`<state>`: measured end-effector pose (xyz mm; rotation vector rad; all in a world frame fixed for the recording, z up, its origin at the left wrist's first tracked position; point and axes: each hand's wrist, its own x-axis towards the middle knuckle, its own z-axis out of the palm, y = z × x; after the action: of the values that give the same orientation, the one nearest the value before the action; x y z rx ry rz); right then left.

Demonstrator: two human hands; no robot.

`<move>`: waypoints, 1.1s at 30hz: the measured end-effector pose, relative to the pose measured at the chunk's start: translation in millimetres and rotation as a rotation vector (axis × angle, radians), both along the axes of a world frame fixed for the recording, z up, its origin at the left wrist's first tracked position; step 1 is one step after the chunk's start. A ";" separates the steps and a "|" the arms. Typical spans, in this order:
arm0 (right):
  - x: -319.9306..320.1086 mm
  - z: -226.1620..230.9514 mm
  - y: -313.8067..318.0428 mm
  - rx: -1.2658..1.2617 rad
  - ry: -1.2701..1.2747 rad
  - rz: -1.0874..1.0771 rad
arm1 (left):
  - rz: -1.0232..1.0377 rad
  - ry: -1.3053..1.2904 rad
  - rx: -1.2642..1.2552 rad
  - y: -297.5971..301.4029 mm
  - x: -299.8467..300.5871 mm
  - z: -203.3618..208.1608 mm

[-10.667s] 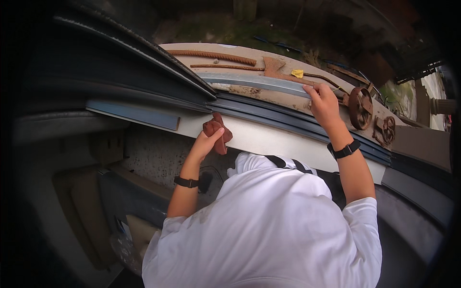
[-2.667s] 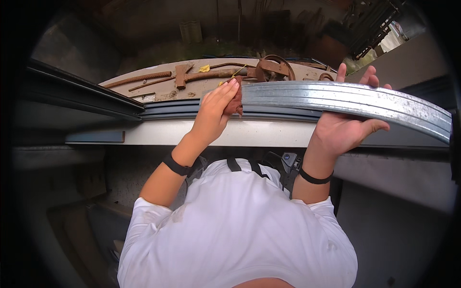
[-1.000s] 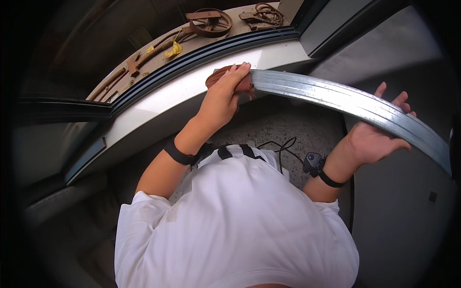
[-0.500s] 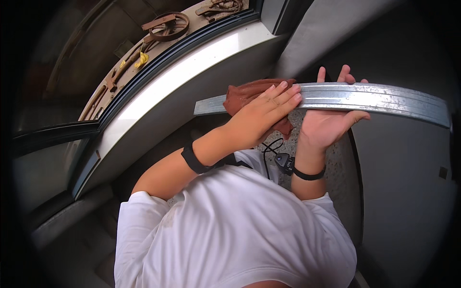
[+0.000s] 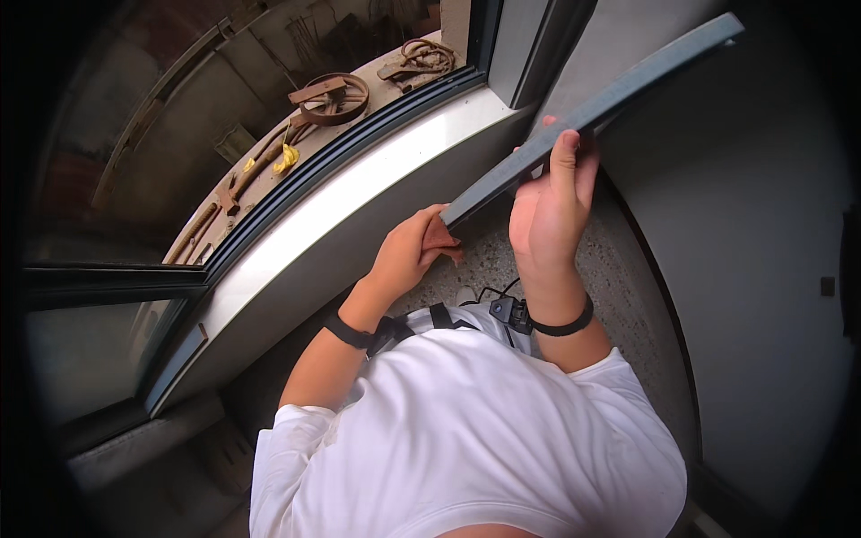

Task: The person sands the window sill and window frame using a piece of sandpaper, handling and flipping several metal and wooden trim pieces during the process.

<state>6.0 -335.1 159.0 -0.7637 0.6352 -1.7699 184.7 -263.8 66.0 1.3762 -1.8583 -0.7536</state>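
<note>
Between both hands: metal strip (image 5: 592, 112); brown cloth (image 5: 442, 235) under left grip.

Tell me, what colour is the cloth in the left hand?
Reddish-brown; the crumpled cloth shows in the head view, against the long grey metal strip.

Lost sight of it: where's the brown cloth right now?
In the head view, centre: the brown cloth is bunched in the left hand, pressed against the lower end of the long metal strip, just below the window sill.

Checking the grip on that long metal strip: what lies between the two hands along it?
In the head view, only a bare stretch of the metal strip lies between the left hand, holding a brown cloth at its lower end, and the right hand.
</note>
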 end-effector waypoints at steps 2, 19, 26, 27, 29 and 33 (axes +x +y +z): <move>21.5 13.9 6.9 -0.012 -0.015 0.129 | 0.000 0.291 0.216 5.0 31.9 4.2; 179.5 11.3 42.9 -0.026 0.095 0.250 | 0.147 0.412 0.220 67.1 216.0 2.9; 196.4 8.7 49.2 -0.014 0.272 0.220 | 0.071 0.460 0.225 63.9 243.4 -3.3; 193.2 6.5 51.0 -0.036 0.290 0.217 | 0.054 0.458 0.295 66.3 241.7 6.8; 178.9 -1.0 48.6 -0.063 0.389 0.169 | 0.002 0.436 0.283 65.0 243.2 16.5; 154.3 -7.9 54.3 -0.108 0.373 0.144 | 0.016 0.274 -0.091 73.4 250.7 1.3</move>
<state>160.4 -280.7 151.0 -1.2008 0.7128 -1.5516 435.4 -190.4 67.3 1.1665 -1.6448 -0.7958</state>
